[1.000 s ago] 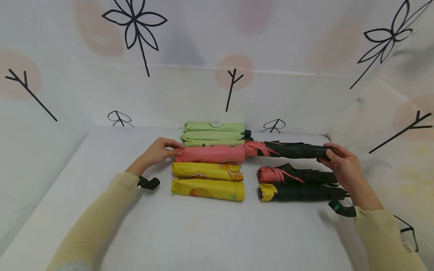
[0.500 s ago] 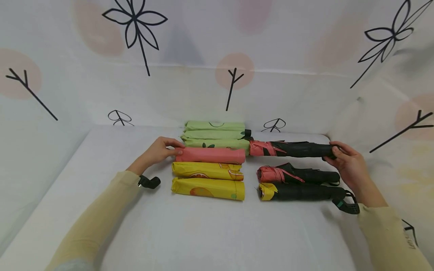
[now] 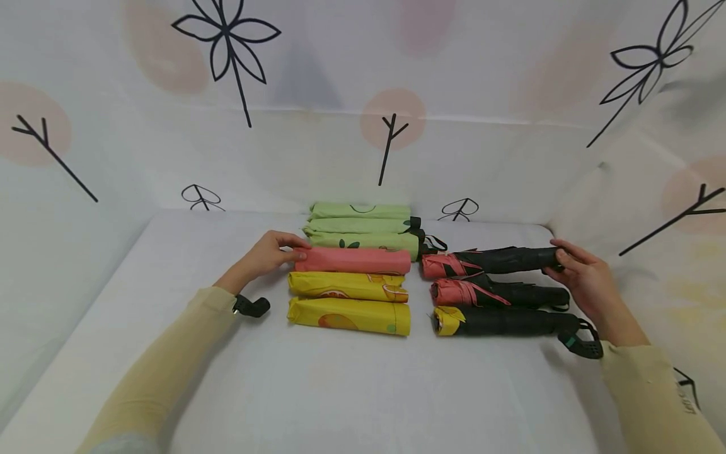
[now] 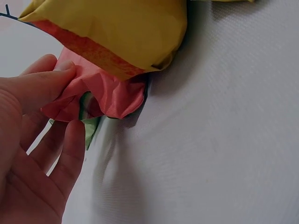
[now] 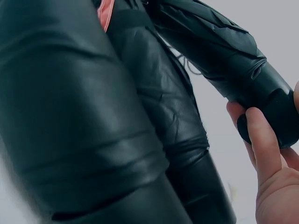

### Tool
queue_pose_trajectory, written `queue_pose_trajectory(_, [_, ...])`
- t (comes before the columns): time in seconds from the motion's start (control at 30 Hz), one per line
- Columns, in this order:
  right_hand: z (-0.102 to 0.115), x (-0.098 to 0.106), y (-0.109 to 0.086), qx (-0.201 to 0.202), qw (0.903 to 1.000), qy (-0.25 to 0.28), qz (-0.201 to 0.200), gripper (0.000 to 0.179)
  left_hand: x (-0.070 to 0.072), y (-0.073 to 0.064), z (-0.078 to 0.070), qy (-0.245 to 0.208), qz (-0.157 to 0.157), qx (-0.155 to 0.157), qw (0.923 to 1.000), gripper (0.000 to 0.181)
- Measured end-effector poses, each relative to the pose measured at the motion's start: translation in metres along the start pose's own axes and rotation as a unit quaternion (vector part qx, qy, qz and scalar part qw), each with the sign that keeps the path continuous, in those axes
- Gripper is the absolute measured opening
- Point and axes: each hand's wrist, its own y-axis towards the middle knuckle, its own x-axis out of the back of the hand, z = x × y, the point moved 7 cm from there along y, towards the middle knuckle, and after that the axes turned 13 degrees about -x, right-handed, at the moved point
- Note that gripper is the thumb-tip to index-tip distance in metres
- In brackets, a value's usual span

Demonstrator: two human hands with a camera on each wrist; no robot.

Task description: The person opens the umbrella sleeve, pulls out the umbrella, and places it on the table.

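My left hand (image 3: 271, 257) pinches the left end of a pink umbrella sleeve (image 3: 351, 260); in the left wrist view the thumb and fingers press its crumpled pink cloth (image 4: 110, 91). At the right, my right hand (image 3: 584, 277) grips the black handle end of a folded pink-and-black umbrella (image 3: 499, 260). That umbrella lies just right of the pink sleeve, a small gap between them. The right wrist view shows fingers curled around the dark handle (image 5: 275, 112). Nearer me lie a second pink-and-black umbrella (image 3: 499, 294) and a yellow-and-black one (image 3: 505, 322).
Two yellow sleeves (image 3: 348, 287) lie in front of the pink one. Behind it, several light green rolls (image 3: 357, 227) are stacked in a row, with black ends at their right. A white cloth (image 3: 363, 391) covers the table, and patterned fabric (image 3: 306, 151) rises behind.
The umbrella in my right hand has come away rightward from the pink sleeve's end, then moved nearer me beside the other pink-and-black one. My left hand has stayed on the sleeve.
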Motion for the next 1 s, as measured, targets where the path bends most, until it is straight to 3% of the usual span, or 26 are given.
queue_pose_trajectory(0.13, [0.000, 0.002, -0.001, -0.006, 0.9994, -0.033, 0.007, 0.034, -0.002, 0.000, 0.000, 0.002, 0.002, 0.004, 1.0000, 0.027])
queue_pose_trajectory(0.23, [0.002, 0.004, -0.003, -0.017, 0.9940, -0.108, 0.002, 0.036, -0.002, -0.002, -0.012, 0.008, 0.005, 0.005, 0.9999, 0.026])
queue_pose_trajectory(0.4, [0.007, 0.012, -0.003, -0.031, 0.9738, -0.225, -0.009, 0.036, -0.001, -0.006, -0.040, 0.011, 0.013, -0.004, 0.9998, 0.024])
queue_pose_trajectory(0.5, [0.011, 0.019, 0.000, -0.048, 0.9578, -0.283, -0.017, 0.034, 0.000, -0.008, -0.046, 0.014, 0.013, -0.010, 0.9998, 0.024])
queue_pose_trajectory(0.53, [0.012, 0.021, 0.001, -0.055, 0.9498, -0.307, -0.021, 0.034, 0.000, -0.007, -0.041, 0.013, 0.012, -0.012, 0.9998, 0.024])
queue_pose_trajectory(0.63, [0.016, 0.023, 0.003, -0.073, 0.9020, -0.423, -0.043, 0.033, -0.002, -0.003, -0.023, 0.012, 0.010, -0.017, 0.9997, 0.023])
queue_pose_trajectory(0.67, [0.018, 0.023, 0.003, -0.077, 0.8832, -0.460, -0.048, 0.034, -0.002, -0.002, -0.017, 0.011, 0.010, -0.018, 0.9997, 0.023])
queue_pose_trajectory(0.73, [0.021, 0.021, 0.004, -0.076, 0.8363, -0.540, -0.057, 0.041, -0.003, 0.001, -0.005, 0.011, 0.009, -0.022, 0.9997, 0.023])
queue_pose_trajectory(0.77, [0.022, 0.019, 0.004, -0.076, 0.8139, -0.573, -0.058, 0.046, -0.003, 0.001, -0.006, 0.012, 0.010, -0.022, 0.9996, 0.022])
queue_pose_trajectory(0.83, [0.023, 0.016, 0.006, -0.079, 0.7804, -0.618, -0.056, 0.051, -0.003, 0.000, -0.006, 0.013, 0.010, -0.022, 0.9996, 0.022])
queue_pose_trajectory(0.87, [0.023, 0.015, 0.006, -0.083, 0.7672, -0.634, -0.055, 0.051, -0.003, 0.000, -0.006, 0.013, 0.010, -0.021, 0.9996, 0.022])
queue_pose_trajectory(1.0, [0.021, 0.009, 0.012, -0.088, 0.7393, -0.667, -0.037, 0.049, -0.004, 0.000, -0.005, 0.013, 0.010, -0.017, 0.9997, 0.022])
